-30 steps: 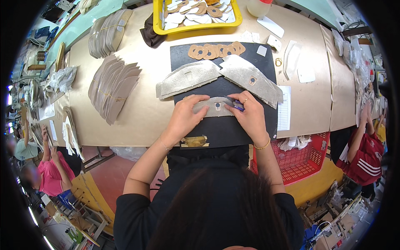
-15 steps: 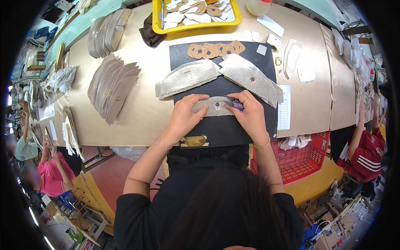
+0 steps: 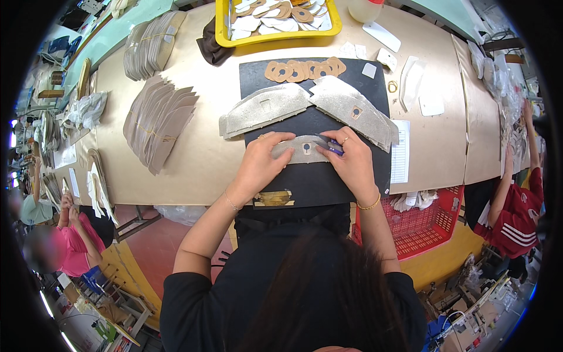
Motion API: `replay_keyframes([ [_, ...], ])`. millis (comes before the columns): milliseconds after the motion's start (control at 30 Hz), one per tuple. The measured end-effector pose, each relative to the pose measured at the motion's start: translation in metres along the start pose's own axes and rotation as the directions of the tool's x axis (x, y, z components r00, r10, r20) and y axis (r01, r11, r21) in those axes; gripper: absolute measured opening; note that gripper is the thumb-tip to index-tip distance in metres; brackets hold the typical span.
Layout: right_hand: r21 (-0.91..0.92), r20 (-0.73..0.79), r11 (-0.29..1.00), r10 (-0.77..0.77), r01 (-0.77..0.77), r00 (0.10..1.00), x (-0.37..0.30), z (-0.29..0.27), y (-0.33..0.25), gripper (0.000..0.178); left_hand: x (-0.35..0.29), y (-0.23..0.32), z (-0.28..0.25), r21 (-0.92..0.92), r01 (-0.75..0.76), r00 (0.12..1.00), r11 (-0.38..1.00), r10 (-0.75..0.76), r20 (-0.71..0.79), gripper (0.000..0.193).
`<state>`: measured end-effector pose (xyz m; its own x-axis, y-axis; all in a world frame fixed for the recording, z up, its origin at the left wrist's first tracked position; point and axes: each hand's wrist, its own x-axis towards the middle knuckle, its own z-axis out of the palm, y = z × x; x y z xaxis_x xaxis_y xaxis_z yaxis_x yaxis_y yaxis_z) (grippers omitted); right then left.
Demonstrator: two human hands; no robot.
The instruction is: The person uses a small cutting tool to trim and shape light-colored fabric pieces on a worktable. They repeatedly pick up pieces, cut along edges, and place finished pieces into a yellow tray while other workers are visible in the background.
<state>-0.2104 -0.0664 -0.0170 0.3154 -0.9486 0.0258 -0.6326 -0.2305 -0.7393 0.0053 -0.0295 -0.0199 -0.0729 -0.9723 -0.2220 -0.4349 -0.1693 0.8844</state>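
Left hand [image 3: 262, 161] pinches a grey curved piece [image 3: 297, 155], patch [image 3: 307, 150] apparently done, over a black board [image 3: 334, 188]; right hand [image 3: 353, 157] grasps a purple tool [image 3: 335, 149]; right pile [image 3: 340, 97] tops out patched; left pile [image 3: 281, 102] shows only an outline [image 3: 266, 106].

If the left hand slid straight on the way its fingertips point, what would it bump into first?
Past the grey piece that the left hand already holds, probably the purple-handled tool in the right hand; their exact heights are unclear.
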Motion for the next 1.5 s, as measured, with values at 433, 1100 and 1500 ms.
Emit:
replay_keyframes([
  [433, -0.057, -0.011, 0.998, -0.002, 0.001, 1.000, 0.001, 0.004, 0.000, 0.026, -0.006, 0.014, 0.008, 0.370, -0.033, 0.994, 0.928, 0.069, -0.083, 0.026],
  [1100, -0.033, -0.068, 0.998, -0.048, 0.046, 0.997, -0.001, 0.003, 0.005, 0.023, -0.004, -0.011, 0.006, 0.596, -0.716, 0.675, 0.364, 0.577, 0.459, 0.037],
  [1500, 0.063, -0.094, 0.959, -0.269, 0.275, 0.959, -0.001, -0.008, 0.003, 0.022, 0.003, -0.033, -0.016, 0.287, -0.663, 0.742, 0.691, 0.658, 0.131, 0.042],
])
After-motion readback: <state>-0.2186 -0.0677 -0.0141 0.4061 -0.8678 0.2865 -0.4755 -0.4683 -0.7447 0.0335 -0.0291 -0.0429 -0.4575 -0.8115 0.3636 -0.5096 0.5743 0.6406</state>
